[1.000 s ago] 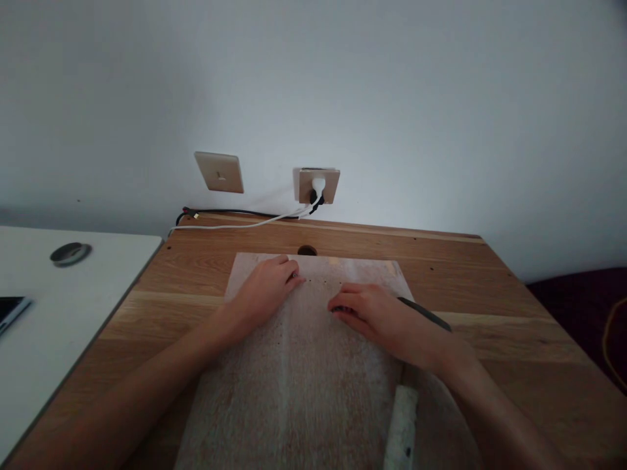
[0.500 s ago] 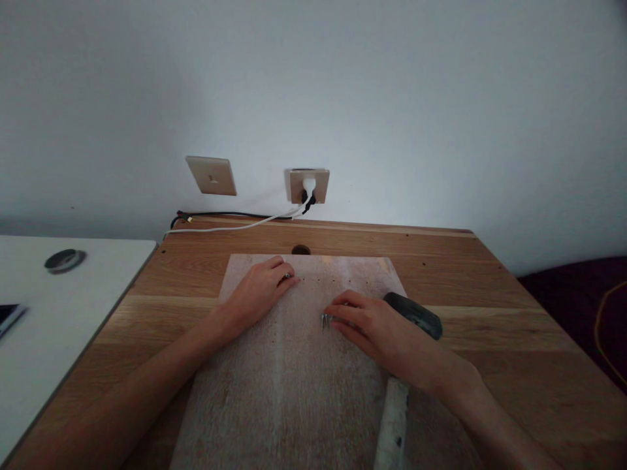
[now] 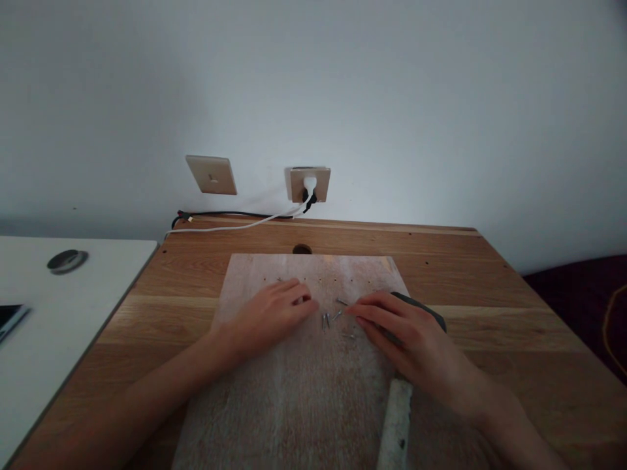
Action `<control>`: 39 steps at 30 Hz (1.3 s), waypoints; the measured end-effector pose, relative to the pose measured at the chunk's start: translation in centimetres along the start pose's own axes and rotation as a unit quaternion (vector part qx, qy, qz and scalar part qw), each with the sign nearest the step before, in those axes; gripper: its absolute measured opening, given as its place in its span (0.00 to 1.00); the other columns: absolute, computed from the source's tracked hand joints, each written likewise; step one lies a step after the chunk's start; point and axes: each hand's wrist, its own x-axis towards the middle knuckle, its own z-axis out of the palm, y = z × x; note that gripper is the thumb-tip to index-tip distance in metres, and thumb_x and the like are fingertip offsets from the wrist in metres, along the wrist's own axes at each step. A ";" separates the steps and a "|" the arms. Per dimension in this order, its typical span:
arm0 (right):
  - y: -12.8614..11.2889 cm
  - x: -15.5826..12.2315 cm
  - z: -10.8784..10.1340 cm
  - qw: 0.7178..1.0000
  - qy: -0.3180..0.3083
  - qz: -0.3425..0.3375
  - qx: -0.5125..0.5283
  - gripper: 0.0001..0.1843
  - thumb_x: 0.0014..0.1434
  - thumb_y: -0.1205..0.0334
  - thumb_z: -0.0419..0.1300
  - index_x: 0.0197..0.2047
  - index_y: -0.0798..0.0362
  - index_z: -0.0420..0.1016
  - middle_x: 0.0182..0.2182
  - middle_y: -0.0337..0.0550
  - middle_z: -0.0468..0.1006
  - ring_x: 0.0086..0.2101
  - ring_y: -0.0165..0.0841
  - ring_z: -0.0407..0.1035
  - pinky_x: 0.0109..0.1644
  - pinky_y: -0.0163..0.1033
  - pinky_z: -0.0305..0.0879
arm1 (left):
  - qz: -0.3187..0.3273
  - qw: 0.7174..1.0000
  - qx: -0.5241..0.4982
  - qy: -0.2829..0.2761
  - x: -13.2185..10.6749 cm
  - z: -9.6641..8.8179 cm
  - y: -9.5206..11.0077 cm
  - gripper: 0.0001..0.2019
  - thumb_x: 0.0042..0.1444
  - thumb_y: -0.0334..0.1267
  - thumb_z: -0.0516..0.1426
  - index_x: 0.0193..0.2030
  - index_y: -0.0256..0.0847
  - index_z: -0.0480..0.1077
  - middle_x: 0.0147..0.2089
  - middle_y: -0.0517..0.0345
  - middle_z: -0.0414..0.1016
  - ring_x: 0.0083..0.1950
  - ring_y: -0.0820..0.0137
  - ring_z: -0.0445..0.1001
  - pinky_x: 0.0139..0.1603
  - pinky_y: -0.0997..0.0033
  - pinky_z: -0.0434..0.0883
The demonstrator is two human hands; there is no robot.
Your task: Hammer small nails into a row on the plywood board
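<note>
Several small silver nails (image 3: 326, 320) lie loose on a pale wooden board (image 3: 274, 405). My right hand (image 3: 399, 329) is at their right, its thumb and fingertips pinched together at the end of a nail (image 3: 341, 301). My left hand (image 3: 277, 310) rests over the upper left of the board, with fingers curled; what they hold, if anything, is hidden. Just beyond its knuckles a small metal piece (image 3: 280, 280) shows by the row of small holes. Under my right hand lies a mallet with a black head (image 3: 424, 310) and a whitish handle (image 3: 396, 424), partly covered.
The board lies on a brown wooden table (image 3: 490, 326) against the wall. A socket (image 3: 310, 185) with plugs and cables (image 3: 235, 228) is behind it. A white table (image 3: 73, 326) stands at the left, with a dark round object (image 3: 66, 260) on it.
My left hand has moved right and nearer, away from the metal piece by the holes. My right hand has shifted slightly right, and more loose nails now show on the board.
</note>
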 end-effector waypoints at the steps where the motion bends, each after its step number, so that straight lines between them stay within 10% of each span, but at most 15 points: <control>1: 0.0 -0.5 -0.1 1.000 0.011 -0.004 -0.007 0.16 0.76 0.66 0.53 0.59 0.46 0.77 0.50 0.45 0.79 0.47 0.35 0.77 0.51 0.41 0.76 | 0.011 1.000 0.013 -0.008 -0.5 0.0 0.2 0.11 0.70 0.33 0.53 0.52 0.44 0.76 0.46 0.55 0.78 0.46 0.68 0.75 0.48 0.68 0.74; 7: -0.1 -4.2 -0.1 0.993 0.108 0.013 -0.045 0.14 0.73 0.66 0.57 0.57 0.43 0.77 0.50 0.44 0.79 0.47 0.36 0.78 0.48 0.40 0.79 | -0.093 0.995 0.035 0.025 -2.5 -0.3 -1.3 0.21 0.68 0.35 0.55 0.66 0.42 0.69 0.65 0.44 0.73 0.64 0.55 0.72 0.65 0.48 0.75; 14: -0.1 -8.9 1.9 0.950 0.267 0.104 -0.121 0.11 0.72 0.63 0.57 0.52 0.42 0.78 0.51 0.44 0.78 0.47 0.38 0.78 0.53 0.45 0.77 | -0.096 0.995 -0.020 0.006 -2.0 0.4 -1.7 0.14 0.67 0.26 0.51 0.50 0.39 0.77 0.49 0.50 0.81 0.52 0.64 0.77 0.54 0.61 0.79; 20: 2.0 -13.8 3.9 0.935 0.213 0.194 -0.207 0.21 0.73 0.51 0.55 0.66 0.45 0.70 0.58 0.53 0.75 0.54 0.49 0.76 0.54 0.56 0.79 | -0.077 0.995 -0.062 0.031 -1.7 0.2 1.1 0.13 0.72 0.36 0.52 0.58 0.43 0.73 0.52 0.53 0.81 0.54 0.65 0.77 0.58 0.60 0.77; 24: 3.2 -16.2 4.8 0.955 0.148 0.074 -0.246 0.25 0.73 0.62 0.49 0.69 0.36 0.66 0.64 0.49 0.74 0.63 0.53 0.69 0.54 0.60 0.78 | -0.182 0.978 0.005 0.098 -6.7 -0.5 0.8 0.18 0.70 0.39 0.53 0.64 0.44 0.67 0.66 0.47 0.72 0.66 0.56 0.71 0.66 0.46 0.74; 31: 1.0 -13.4 6.6 0.949 0.154 0.130 -0.242 0.24 0.74 0.50 0.51 0.69 0.49 0.63 0.62 0.59 0.74 0.60 0.53 0.73 0.54 0.59 0.78 | -0.357 0.930 0.019 0.090 -17.0 -0.2 1.6 0.19 0.70 0.51 0.52 0.62 0.48 0.69 0.64 0.52 0.76 0.63 0.56 0.77 0.64 0.45 0.77; 39: 0.4 -10.5 8.0 0.959 0.141 0.148 -0.195 0.23 0.76 0.51 0.51 0.68 0.51 0.62 0.66 0.58 0.71 0.66 0.52 0.65 0.65 0.62 0.69 | -0.381 0.916 -0.006 0.127 -18.3 1.1 2.9 0.20 0.70 0.53 0.51 0.62 0.49 0.72 0.65 0.55 0.78 0.65 0.59 0.78 0.66 0.51 0.79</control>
